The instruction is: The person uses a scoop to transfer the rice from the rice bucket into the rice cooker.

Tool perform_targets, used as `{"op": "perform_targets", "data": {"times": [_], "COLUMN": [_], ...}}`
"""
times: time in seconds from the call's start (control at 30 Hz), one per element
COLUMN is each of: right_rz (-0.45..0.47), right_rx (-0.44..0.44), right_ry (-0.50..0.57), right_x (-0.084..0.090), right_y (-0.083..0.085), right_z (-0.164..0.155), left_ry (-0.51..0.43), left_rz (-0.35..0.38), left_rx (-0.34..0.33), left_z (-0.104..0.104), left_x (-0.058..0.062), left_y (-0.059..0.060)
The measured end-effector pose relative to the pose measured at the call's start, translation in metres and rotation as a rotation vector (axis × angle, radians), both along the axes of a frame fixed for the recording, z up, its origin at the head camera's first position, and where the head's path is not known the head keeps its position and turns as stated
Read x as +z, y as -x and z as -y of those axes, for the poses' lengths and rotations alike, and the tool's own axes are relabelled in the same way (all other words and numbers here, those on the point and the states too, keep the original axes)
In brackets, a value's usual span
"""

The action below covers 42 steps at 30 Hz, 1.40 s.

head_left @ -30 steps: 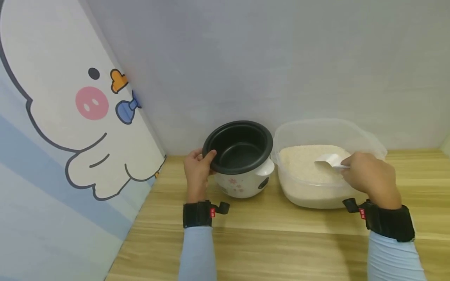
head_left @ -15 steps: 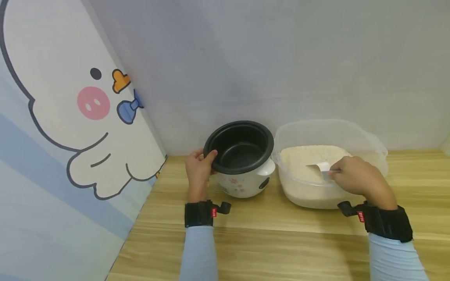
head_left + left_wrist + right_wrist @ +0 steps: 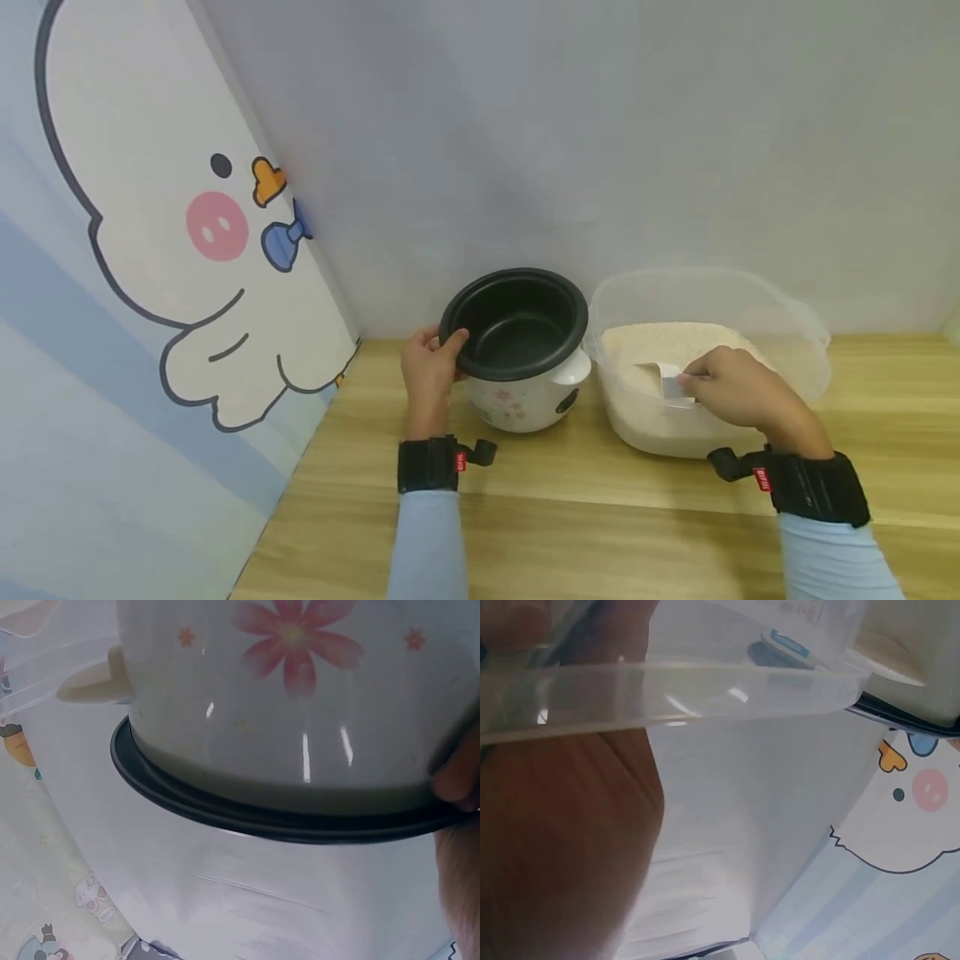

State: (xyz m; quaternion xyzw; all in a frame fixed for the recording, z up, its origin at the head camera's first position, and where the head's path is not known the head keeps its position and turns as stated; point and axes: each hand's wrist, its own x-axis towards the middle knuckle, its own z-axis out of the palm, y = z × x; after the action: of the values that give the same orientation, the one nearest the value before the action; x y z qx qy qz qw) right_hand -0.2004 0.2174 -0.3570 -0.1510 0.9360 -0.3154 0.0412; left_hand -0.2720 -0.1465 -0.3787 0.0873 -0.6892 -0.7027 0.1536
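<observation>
The left hand grips the near-left rim of a small rice cooker, thumb hooked over the black edge. Just to its right, the right hand pinches a white scoop, its handle pointing right, its bowl dug leftward into the rice in a clear tub.

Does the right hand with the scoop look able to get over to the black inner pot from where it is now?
Probably yes. The right hand holds the white scoop in the rice tub, right beside the black inner pot. The pot's mouth is uncovered; the left hand grips only its far rim.
</observation>
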Motion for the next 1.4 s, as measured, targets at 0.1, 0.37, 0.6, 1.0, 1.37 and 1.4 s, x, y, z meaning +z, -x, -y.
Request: {"op": "perform_targets", "data": {"times": [0.1, 0.37, 0.6, 1.0, 1.37, 1.4], "right_rz": [0.027, 0.094, 0.189, 0.121, 0.045, 0.041], "right_rx": [0.009, -0.039, -0.121, -0.307, -0.408, -0.416], "right_ry": [0.074, 0.227, 0.396, 0.657, 1.026, 1.068], "right_x": [-0.001, 0.004, 0.001, -0.003, 0.001, 0.002], "right_y": [0.000, -0.002, 0.001, 0.008, 0.005, 0.004], "right_z": [0.000, -0.010, -0.017, -0.030, -0.021, -0.018], "left_ry": [0.004, 0.003, 0.017, 0.044, 0.065, 0.069], "left_rz": [-0.011, -0.001, 0.010, -0.003, -0.045, -0.047], "left_rx": [0.003, -0.007, 0.023, 0.033, 0.055, 0.057], "left_z": [0.001, 0.001, 0.003, -0.002, -0.004, -0.004], "left_x": [-0.002, -0.002, -0.007, -0.004, -0.006, -0.006], "left_y": [-0.001, -0.002, -0.005, 0.002, 0.003, 0.003]}}
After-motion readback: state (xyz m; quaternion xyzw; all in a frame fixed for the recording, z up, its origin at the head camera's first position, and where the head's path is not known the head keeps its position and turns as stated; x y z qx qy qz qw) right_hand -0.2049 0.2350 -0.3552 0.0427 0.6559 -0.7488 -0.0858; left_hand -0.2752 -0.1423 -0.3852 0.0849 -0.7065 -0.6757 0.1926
